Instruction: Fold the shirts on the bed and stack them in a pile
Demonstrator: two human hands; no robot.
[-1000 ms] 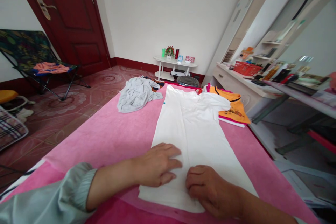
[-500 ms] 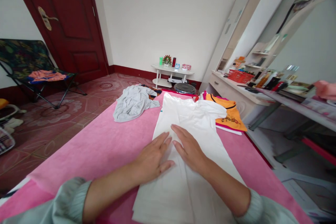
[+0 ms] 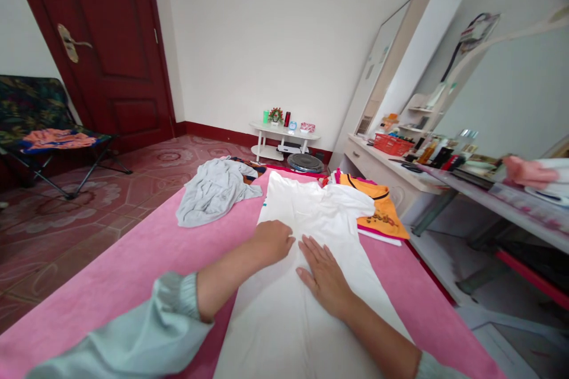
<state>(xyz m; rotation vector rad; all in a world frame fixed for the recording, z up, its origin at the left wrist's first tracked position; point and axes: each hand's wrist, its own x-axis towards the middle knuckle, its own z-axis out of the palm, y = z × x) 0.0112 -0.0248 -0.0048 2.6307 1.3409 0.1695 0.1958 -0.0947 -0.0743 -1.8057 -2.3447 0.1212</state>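
A white T-shirt point(image 3: 311, 207) lies lengthwise on the pink bed cover point(image 3: 146, 260), its sides folded in. My left hand point(image 3: 272, 241) rests on the shirt's left half, fingers curled under, nothing visible in them. Beside it my right hand point(image 3: 324, 274) lies flat on the cloth with fingers stretched out. Both hands press the shirt near its middle.
A crumpled grey garment point(image 3: 213, 189) lies at the far left of the bed. Folded orange and pink clothes point(image 3: 377, 210) are stacked at the far right. A dresser point(image 3: 391, 169) with bottles and a red basket stands right. A folding chair point(image 3: 44, 136) and dark red door point(image 3: 102, 41) are left.
Both hands slid from the shirt's near hem up toward its middle. The left hand's fingers, flat half a second ago, are now curled under. The view leaned forward.
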